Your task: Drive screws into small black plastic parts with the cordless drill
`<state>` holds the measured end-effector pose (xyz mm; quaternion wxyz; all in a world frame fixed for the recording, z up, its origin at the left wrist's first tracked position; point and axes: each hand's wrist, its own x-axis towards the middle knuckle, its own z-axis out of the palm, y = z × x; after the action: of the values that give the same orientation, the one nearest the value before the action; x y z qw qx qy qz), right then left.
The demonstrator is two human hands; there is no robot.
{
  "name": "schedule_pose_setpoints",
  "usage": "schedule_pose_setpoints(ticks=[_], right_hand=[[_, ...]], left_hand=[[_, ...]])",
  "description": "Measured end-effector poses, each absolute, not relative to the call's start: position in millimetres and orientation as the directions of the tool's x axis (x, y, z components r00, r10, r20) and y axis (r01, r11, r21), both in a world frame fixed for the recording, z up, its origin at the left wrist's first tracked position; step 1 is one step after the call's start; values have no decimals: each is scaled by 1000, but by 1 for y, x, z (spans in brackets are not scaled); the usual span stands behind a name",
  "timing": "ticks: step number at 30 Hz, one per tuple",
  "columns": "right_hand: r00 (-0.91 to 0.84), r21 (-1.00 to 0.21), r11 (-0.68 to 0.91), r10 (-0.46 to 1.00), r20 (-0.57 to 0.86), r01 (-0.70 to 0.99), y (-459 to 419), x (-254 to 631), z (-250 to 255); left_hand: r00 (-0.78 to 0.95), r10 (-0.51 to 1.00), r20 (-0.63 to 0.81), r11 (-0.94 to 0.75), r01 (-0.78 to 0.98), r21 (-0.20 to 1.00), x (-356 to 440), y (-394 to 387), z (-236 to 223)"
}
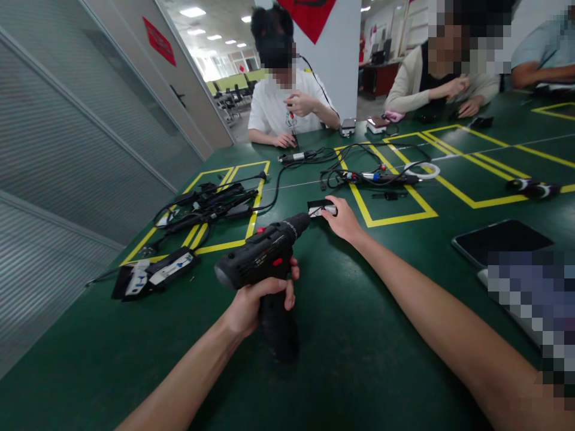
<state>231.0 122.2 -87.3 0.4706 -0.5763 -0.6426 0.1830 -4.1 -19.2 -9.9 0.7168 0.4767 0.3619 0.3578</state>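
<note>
1. I record the left grip (245, 308) at seven o'clock of the view's centre, clenched round the handle of a black power drill (256, 257). The tool tilts so that its chuck (297, 223) points toward two o'clock.
2. I find the right grip (344, 218) at two o'clock from the left one, its fingers grasping a small black-and-silver piece (327, 209) on the bench (341, 335). The piece lies just beyond the chuck (whether the drill's tip touches it, I cannot tell from here).
3. At ten o'clock from the drill I note a tangle of black cables (224, 203) across yellow tape lines (227, 246). At nine o'clock lies a black item with white labels (173, 267).
4. At two o'clock from the small piece sits a blue-and-black corded tool (375, 177), with a white ring (429, 172) just beside it. At eleven o'clock lies a silver-and-black corded tool (294, 157).
5. At three o'clock from the drill I observe a dark-screened device (503, 239), well apart from both grips.
6. Across the bench, near twelve o'clock, sits a co-worker in a white shirt (269, 108); at one o'clock, another in a pale cardigan (408, 81).
</note>
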Motion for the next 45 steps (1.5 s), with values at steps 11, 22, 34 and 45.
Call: schedule_pose_setpoints(ticks=[11,22,34,45], right_hand=[[87,-764,291,907,411,576,123,231,-89],[90,-767,301,903,421,566,127,231,-93],[84,-756,298,904,420,582,127,231,-94],[45,-725,307,905,423,617,135,235,-92]], left_hand=[[445,875,-192,292,-169,941,-1,-14,-15],[472,861,-188,291,-154,944,0,-14,-13],[419,879,-227,307,-135,942,9,-19,-9],[404,885,-230,288,-89,953,16,-14,-4]])
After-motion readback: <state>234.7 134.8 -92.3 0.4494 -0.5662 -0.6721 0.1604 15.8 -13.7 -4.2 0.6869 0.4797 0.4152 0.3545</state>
